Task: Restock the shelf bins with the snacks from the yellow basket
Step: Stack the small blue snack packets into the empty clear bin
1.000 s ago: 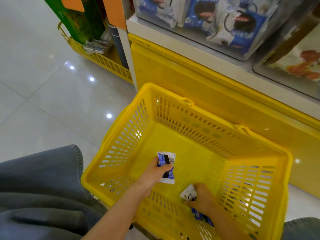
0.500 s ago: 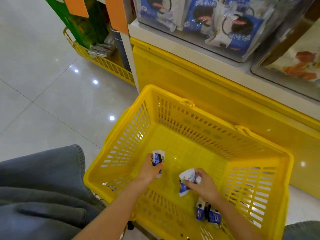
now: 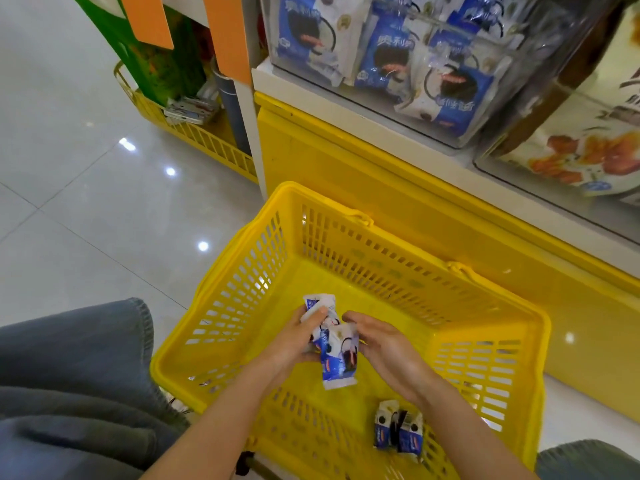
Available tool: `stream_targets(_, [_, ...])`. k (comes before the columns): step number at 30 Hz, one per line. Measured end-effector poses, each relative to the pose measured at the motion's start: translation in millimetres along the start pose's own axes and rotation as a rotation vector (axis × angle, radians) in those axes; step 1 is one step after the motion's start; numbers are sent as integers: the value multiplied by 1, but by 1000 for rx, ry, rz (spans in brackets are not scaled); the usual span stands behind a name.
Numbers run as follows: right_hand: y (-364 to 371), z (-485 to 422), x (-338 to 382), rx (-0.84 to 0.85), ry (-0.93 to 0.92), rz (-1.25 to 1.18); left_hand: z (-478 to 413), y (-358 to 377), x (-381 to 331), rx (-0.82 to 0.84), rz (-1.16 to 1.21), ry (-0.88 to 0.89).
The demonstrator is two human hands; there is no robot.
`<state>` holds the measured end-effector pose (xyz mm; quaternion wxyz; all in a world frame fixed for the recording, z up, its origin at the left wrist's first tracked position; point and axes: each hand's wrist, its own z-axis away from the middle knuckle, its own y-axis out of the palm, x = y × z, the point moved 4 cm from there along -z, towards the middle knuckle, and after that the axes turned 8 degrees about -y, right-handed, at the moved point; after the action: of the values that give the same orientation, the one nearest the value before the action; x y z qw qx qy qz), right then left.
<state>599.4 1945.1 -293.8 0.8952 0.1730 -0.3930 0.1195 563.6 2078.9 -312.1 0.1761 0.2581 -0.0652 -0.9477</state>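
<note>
Fingers (image 3: 313, 315) of the left hand (image 3: 294, 344) are curled round a bunch of snack packets (image 3: 334, 355), with the thumb pinched over the topmost one. The right hand (image 3: 384, 351) closes on the same bunch from the other side. Its thumb is bent over the packets and its other fingers are hidden beneath.

The shelf bin (image 3: 398, 64) stands above and beyond the far edge of the yellow basket (image 3: 381, 237). It already holds the same blue and white packs behind its clear front, well apart from the hands.

Half a second ago the hands were apart inside the basket, each pinching its own packet. Now they have met over the middle of the basket floor, and the packets are pooled into one bunch, lifted a little off the bottom.

A few loose packets (image 3: 398, 427) lie where they did, in the near right corner, just beside the right wrist.

The picking-up looks nearly done. Passing the bunch to the left hand would probably free the right hand for those last packets before anything goes up to the bin.
</note>
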Motion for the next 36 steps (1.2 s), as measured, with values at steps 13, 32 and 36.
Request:
stream_targets(13, [-11,9,-3,-275,-203,162,11,13,3,184,-221,13])
stream_targets(32, [-89,9,-143,160,117,1125,-2,-5,-1,172,-109,20])
stream_targets(36, [-86,6,-128,-212,4,634,-6,-6,2,151,-105,4])
